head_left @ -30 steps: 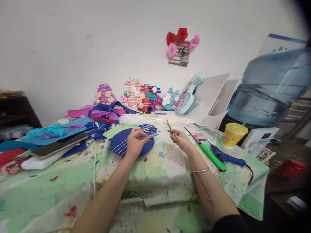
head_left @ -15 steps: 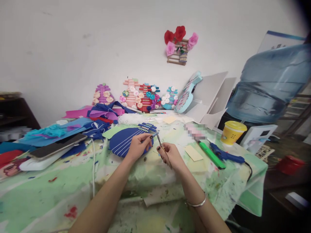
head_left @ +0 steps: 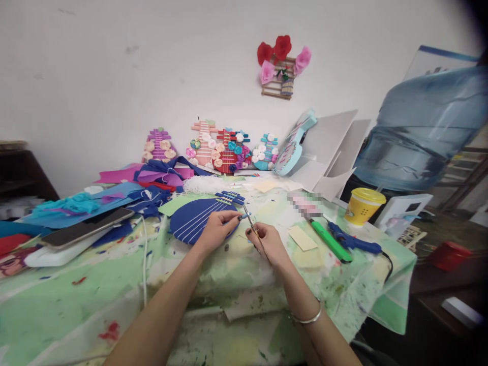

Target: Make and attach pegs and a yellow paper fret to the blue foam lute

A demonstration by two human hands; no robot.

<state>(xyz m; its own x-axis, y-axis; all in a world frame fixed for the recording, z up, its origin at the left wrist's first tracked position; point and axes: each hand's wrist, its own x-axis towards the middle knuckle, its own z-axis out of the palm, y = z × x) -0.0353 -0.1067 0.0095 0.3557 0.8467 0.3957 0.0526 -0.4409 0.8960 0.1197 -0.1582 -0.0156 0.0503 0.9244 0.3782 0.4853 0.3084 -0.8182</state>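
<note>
My left hand (head_left: 219, 230) pinches a small light-blue piece (head_left: 245, 216) between thumb and fingertips. It is over the right edge of a dark blue, rounded lute-shaped craft (head_left: 194, 219) with white strings, lying on the table. In my right hand (head_left: 269, 241) are scissors (head_left: 249, 217), my fingers wrapped round the handles. Their blades point up and left and meet the light-blue piece. Whether the blades cut into it is too small to tell.
A green cutter (head_left: 331, 241), a blue glue gun (head_left: 354, 240) and a yellow cup (head_left: 364, 206) stand or lie at right. Left are a phone (head_left: 89, 229), felt scraps (head_left: 80, 203) and a white cable (head_left: 145, 262). Decorated lutes (head_left: 226, 152) lean against the wall.
The camera view has shifted slightly. The light-blue piece is now held lower and more level against the scissor blades, which are slightly more apart at their tips.
</note>
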